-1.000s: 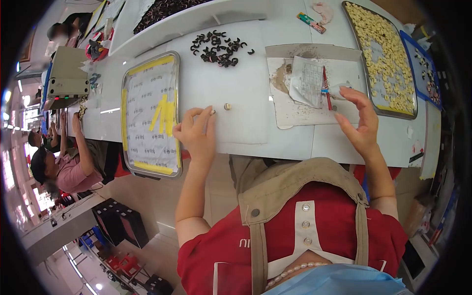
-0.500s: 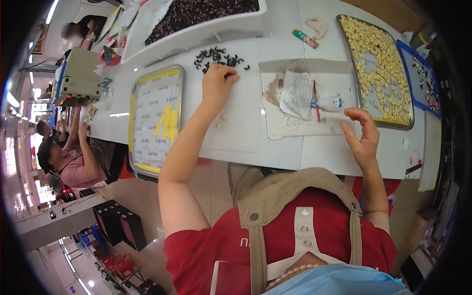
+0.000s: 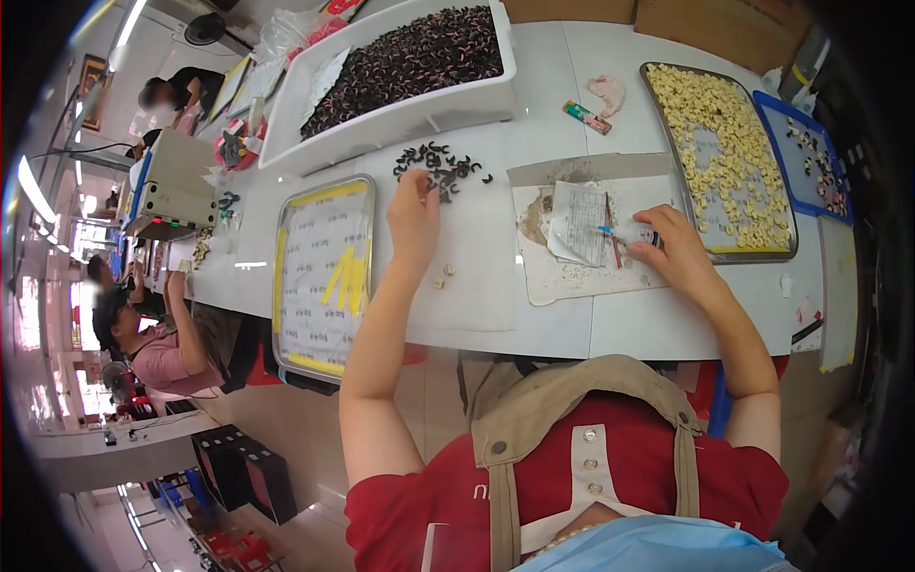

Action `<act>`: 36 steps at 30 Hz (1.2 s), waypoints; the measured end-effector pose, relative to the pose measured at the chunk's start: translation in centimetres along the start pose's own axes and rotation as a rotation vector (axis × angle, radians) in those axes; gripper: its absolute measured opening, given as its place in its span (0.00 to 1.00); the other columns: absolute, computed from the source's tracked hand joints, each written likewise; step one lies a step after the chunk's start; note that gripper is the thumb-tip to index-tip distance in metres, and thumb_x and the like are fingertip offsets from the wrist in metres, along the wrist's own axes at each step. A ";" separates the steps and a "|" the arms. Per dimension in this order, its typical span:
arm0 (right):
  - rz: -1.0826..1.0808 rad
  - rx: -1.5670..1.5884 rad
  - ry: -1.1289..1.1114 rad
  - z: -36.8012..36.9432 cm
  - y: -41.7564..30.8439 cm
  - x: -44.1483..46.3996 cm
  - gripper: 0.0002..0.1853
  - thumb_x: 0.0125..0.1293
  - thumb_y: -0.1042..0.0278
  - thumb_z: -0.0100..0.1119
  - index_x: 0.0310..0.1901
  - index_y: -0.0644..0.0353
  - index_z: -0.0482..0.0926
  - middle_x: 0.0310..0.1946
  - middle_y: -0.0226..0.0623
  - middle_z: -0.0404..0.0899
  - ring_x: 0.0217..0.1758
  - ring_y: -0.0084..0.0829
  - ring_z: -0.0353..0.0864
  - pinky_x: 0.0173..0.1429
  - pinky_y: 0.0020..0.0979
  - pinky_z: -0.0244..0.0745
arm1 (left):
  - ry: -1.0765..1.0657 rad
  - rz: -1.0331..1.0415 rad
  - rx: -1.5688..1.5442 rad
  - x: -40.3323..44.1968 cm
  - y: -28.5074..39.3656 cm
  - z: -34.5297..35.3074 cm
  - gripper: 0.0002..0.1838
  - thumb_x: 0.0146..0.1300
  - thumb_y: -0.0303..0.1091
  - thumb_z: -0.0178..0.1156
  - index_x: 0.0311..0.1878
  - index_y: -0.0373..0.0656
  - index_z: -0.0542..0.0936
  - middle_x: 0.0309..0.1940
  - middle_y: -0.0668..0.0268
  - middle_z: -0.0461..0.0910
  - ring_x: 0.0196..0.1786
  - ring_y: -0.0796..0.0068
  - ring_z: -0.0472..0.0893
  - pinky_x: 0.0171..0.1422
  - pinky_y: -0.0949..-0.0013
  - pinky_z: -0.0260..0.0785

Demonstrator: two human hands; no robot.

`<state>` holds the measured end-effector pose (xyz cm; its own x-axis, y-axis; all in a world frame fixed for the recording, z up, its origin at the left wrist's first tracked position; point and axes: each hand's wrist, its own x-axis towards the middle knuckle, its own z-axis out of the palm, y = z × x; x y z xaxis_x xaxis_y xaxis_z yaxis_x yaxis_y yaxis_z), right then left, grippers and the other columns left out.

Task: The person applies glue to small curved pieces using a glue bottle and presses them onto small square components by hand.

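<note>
My left hand (image 3: 415, 217) is at the near edge of a pile of small black curved pieces (image 3: 448, 172), its fingers curled together; what they hold, if anything, is hidden. My right hand (image 3: 679, 250) has its thumb and fingers around the base of a small white squeeze bottle (image 3: 627, 232) with a blue tip. The bottle lies over a stained white cardboard sheet (image 3: 543, 281), beside a printed paper (image 3: 577, 214) and a thin dark red stick (image 3: 615, 250). Two small cream pieces (image 3: 444, 276) rest on the table near my left forearm.
A white bin (image 3: 410, 124) of dark curved pieces stands at the back. Left is a paper-lined tray (image 3: 305, 257) with yellow strips; right, a tray (image 3: 710, 172) of cream pieces and a blue tray (image 3: 799, 119). A green packet (image 3: 586, 117) lies behind the cardboard. Other people (image 3: 172, 353) sit left.
My right hand has moved left from beside the bottle and closed on its base. My left hand stays by the black pieces, turned more upright. The whole view has shifted slightly.
</note>
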<state>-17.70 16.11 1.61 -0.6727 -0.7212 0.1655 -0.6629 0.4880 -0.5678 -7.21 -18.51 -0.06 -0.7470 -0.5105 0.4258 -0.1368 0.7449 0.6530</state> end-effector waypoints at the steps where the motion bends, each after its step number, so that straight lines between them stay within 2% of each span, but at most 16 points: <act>1: 0.054 0.044 -0.003 0.0 -0.2 -0.3 0.19 0.49 0.67 0.64 0.43 0.65 0.73 0.39 0.42 0.72 0.44 0.41 0.72 0.47 0.33 0.67 | -0.023 -0.104 -0.064 -0.4 0.2 -0.2 0.08 0.52 0.22 0.59 0.36 0.38 0.76 0.32 0.63 0.79 0.32 0.73 0.78 0.37 0.72 0.69; 3: 0.167 0.135 -0.010 0.0 -0.9 -0.9 0.20 0.49 0.66 0.65 0.42 0.65 0.72 0.38 0.43 0.72 0.43 0.41 0.71 0.47 0.33 0.67 | -0.104 -0.333 -0.490 -1.4 1.5 -0.8 0.09 0.52 0.22 0.59 0.38 0.36 0.76 0.33 0.64 0.79 0.34 0.77 0.77 0.38 0.75 0.68; 5: 0.204 0.076 -0.011 0.5 -0.9 -1.5 0.20 0.47 0.66 0.66 0.41 0.65 0.72 0.37 0.43 0.71 0.42 0.41 0.71 0.45 0.33 0.67 | -0.163 -0.515 -0.858 -3.2 2.5 -0.8 0.11 0.51 0.22 0.58 0.40 0.33 0.77 0.36 0.63 0.79 0.36 0.80 0.76 0.40 0.79 0.65; 9: 0.113 -0.034 0.122 1.7 -0.8 -2.4 0.18 0.49 0.66 0.66 0.38 0.64 0.70 0.31 0.39 0.72 0.33 0.34 0.71 0.38 0.29 0.67 | -0.355 -0.668 -1.114 -8.4 7.2 -0.1 0.09 0.56 0.24 0.57 0.41 0.34 0.74 0.37 0.61 0.79 0.36 0.78 0.77 0.39 0.80 0.66; 11: 0.292 0.322 0.166 1.9 -1.8 -2.9 0.16 0.52 0.65 0.65 0.37 0.63 0.70 0.27 0.33 0.72 0.29 0.26 0.69 0.34 0.26 0.65 | -0.436 -0.752 -1.299 -10.5 9.3 0.7 0.09 0.59 0.25 0.56 0.42 0.34 0.72 0.38 0.60 0.78 0.35 0.78 0.77 0.38 0.80 0.66; 12: 0.382 0.497 0.189 1.9 -2.3 -3.2 0.15 0.54 0.64 0.64 0.36 0.63 0.70 0.25 0.30 0.72 0.27 0.22 0.68 0.32 0.24 0.64 | -0.476 -0.772 -1.315 -11.2 9.9 1.1 0.09 0.60 0.26 0.56 0.43 0.36 0.72 0.37 0.59 0.78 0.35 0.77 0.77 0.38 0.79 0.66; 15: 0.354 0.697 0.182 1.6 -3.8 -4.6 0.13 0.58 0.63 0.62 0.34 0.62 0.70 0.22 0.25 0.72 0.25 0.14 0.64 0.29 0.20 0.62 | -0.547 -0.842 -1.401 -13.4 10.9 2.4 0.11 0.59 0.27 0.57 0.45 0.39 0.74 0.35 0.59 0.79 0.33 0.76 0.77 0.38 0.77 0.66; 18: 0.309 0.709 0.145 0.5 -4.9 -6.0 0.12 0.56 0.66 0.63 0.33 0.62 0.71 0.24 0.25 0.74 0.26 0.12 0.66 0.29 0.18 0.63 | -0.561 -0.930 -1.437 -14.6 11.6 3.2 0.12 0.58 0.25 0.58 0.46 0.38 0.74 0.34 0.60 0.79 0.33 0.75 0.77 0.37 0.76 0.66; 21: 0.236 0.620 0.212 0.1 -5.8 -6.9 0.12 0.53 0.71 0.65 0.33 0.63 0.71 0.26 0.28 0.76 0.26 0.12 0.70 0.29 0.17 0.65 | -0.543 -0.907 -1.431 -14.9 12.1 3.4 0.14 0.56 0.25 0.60 0.47 0.38 0.75 0.34 0.60 0.79 0.35 0.75 0.77 0.38 0.76 0.65; 24: 0.156 0.548 0.247 -0.1 -6.2 -7.5 0.13 0.50 0.73 0.67 0.33 0.62 0.72 0.24 0.30 0.77 0.24 0.13 0.71 0.27 0.17 0.66 | -0.521 -0.918 -1.318 -14.8 13.0 2.9 0.16 0.54 0.25 0.62 0.48 0.38 0.75 0.34 0.61 0.80 0.37 0.74 0.78 0.38 0.76 0.66; 27: 0.116 0.538 0.247 -0.3 -6.9 -7.5 0.11 0.50 0.72 0.67 0.31 0.62 0.73 0.21 0.32 0.77 0.22 0.15 0.73 0.25 0.18 0.67 | -0.490 -0.905 -1.332 -15.2 13.0 3.0 0.17 0.53 0.25 0.63 0.48 0.38 0.75 0.35 0.61 0.81 0.39 0.72 0.79 0.38 0.76 0.66; 33: -0.066 0.363 0.305 -0.1 -7.7 -6.7 0.09 0.45 0.73 0.68 0.26 0.61 0.75 0.16 0.32 0.73 0.15 0.24 0.70 0.20 0.23 0.62 | -0.551 -0.820 -1.338 -15.5 12.7 2.6 0.17 0.56 0.23 0.61 0.49 0.35 0.72 0.37 0.62 0.80 0.42 0.74 0.79 0.41 0.78 0.70; 36: -0.085 0.333 0.278 0.0 -7.7 -6.6 0.10 0.44 0.73 0.69 0.25 0.61 0.75 0.15 0.32 0.71 0.14 0.24 0.67 0.18 0.24 0.60 | -0.552 -0.819 -1.349 -15.5 12.7 2.5 0.16 0.56 0.22 0.60 0.49 0.35 0.73 0.38 0.62 0.79 0.43 0.74 0.80 0.41 0.78 0.70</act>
<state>-8.19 17.15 4.89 -0.7134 -0.5702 0.4073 -0.6082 0.2152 -0.7641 0.98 -0.06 0.01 -0.9303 -0.1306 -0.3428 -0.1796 -0.6529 0.7359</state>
